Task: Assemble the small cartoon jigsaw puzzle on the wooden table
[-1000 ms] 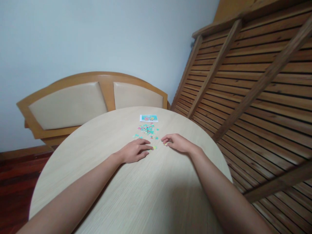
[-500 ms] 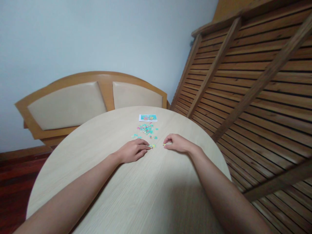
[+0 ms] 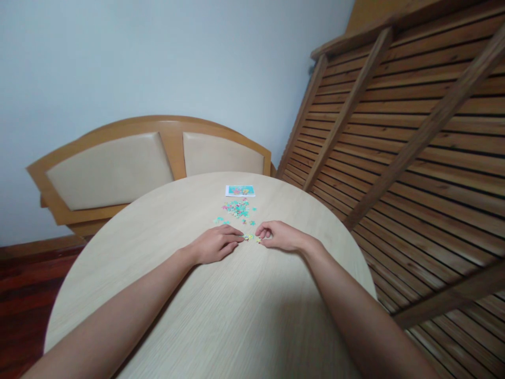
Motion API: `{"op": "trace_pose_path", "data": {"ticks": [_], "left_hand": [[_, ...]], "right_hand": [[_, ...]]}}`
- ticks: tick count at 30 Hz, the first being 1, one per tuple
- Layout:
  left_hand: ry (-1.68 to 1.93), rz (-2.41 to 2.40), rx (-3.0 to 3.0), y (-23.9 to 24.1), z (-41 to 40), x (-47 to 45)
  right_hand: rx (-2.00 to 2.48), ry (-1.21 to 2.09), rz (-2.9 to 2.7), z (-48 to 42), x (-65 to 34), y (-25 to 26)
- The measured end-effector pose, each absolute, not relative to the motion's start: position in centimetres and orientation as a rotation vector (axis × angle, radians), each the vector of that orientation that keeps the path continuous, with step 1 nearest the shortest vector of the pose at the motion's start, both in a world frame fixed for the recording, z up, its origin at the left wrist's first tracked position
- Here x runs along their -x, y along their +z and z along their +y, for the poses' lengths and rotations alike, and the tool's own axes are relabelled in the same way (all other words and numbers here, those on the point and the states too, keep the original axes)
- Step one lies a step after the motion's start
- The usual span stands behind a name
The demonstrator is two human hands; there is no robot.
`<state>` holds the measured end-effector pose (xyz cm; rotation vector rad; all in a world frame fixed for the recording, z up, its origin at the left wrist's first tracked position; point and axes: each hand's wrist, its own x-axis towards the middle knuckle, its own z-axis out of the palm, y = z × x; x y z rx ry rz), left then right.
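Note:
My left hand (image 3: 218, 243) lies palm down on the table, fingers stretched out and their tips touching a small cluster of yellow-green puzzle pieces (image 3: 248, 237). Just to the right of that cluster, my right hand (image 3: 282, 236) pinches a small yellowish puzzle piece (image 3: 259, 240) between thumb and fingers, close to the tabletop. A narrow gap shows between this piece and the cluster. Beyond the hands is a loose pile of mostly teal puzzle pieces (image 3: 239, 208) with some pink ones. Behind the pile lies a picture card (image 3: 240, 190) with a teal scene and pink and yellow figures.
The round light-wood table (image 3: 221, 316) carries everything. A few stray teal pieces (image 3: 220, 220) lie left of the pile, and another piece (image 3: 252, 223) lies between pile and right hand. A padded headboard (image 3: 114, 163) stands behind, a slatted wooden panel (image 3: 394, 147) at right.
My right hand has moved left with the puzzle piece, closer to the cluster at my left fingertips. My left hand has stayed nearly in place.

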<state>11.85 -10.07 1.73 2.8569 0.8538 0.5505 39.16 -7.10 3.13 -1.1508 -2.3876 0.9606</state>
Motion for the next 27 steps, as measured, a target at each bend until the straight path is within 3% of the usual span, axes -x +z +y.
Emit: {"op": "trace_pose_path", "data": {"ticks": [14, 27], "left_hand": [[0.561, 0.844, -2.856, 2.0, -10.2, -12.1], [0.531, 0.813, -2.884, 1.9, -10.1, -12.0]], "right_hand": [[1.273, 0.852, -2.429, -7.7, -38.3, 3.5], [1.170, 0.992, -2.420, -8.0, -38.2, 3.5]]}}
